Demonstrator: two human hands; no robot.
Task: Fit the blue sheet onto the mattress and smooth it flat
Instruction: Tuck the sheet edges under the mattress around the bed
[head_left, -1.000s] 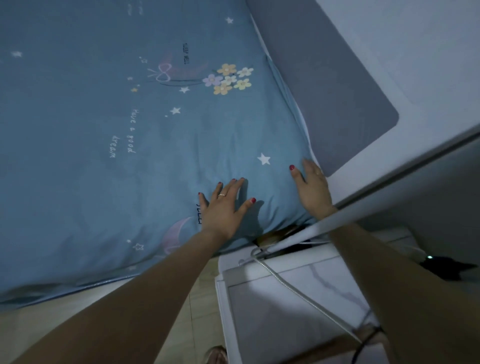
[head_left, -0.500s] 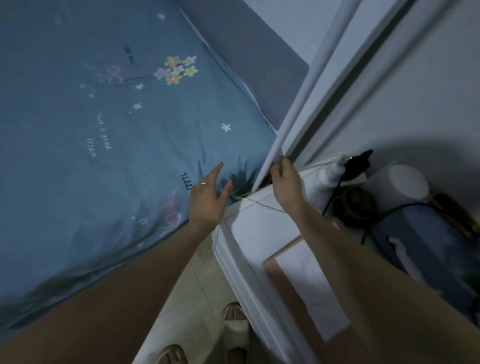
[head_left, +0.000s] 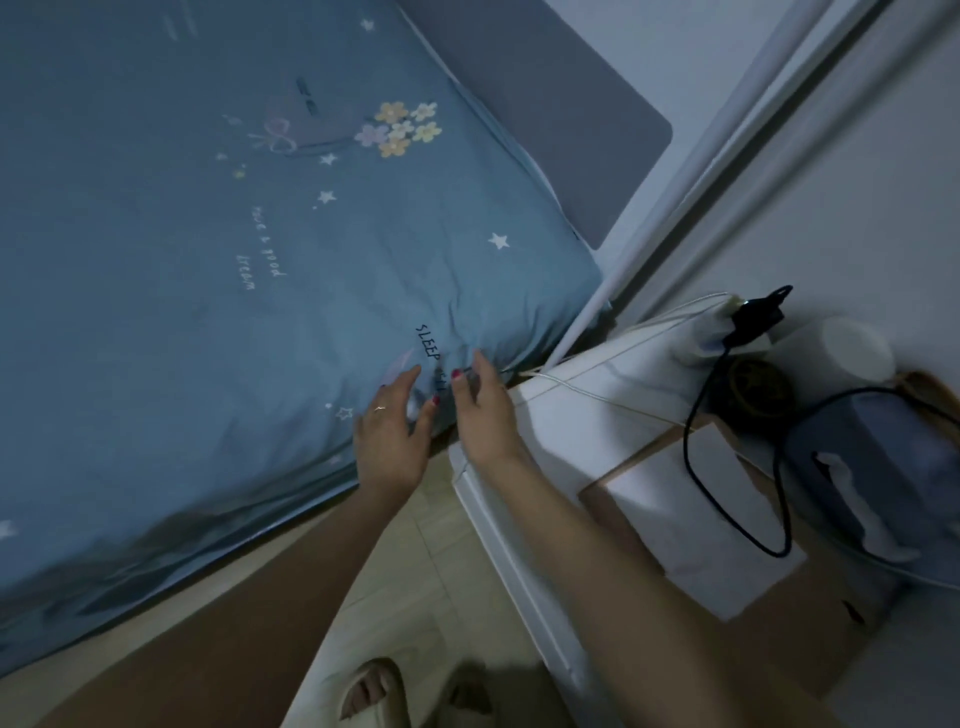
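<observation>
The blue sheet (head_left: 218, 270) covers the mattress, a bit wrinkled at the corner right under our hands. Left hand (head_left: 392, 441) rests on that corner, grip wide. Right hand (head_left: 480, 410) just beside it, fingers loose, holding nothing. White nightstand (head_left: 597, 415) sits right of our right hand.

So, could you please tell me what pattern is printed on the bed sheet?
Blue sheet with white stars, pastel flowers and handwritten text, seen in the head view.

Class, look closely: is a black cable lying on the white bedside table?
Yes, a black cable loops across the white bedside table.
</observation>
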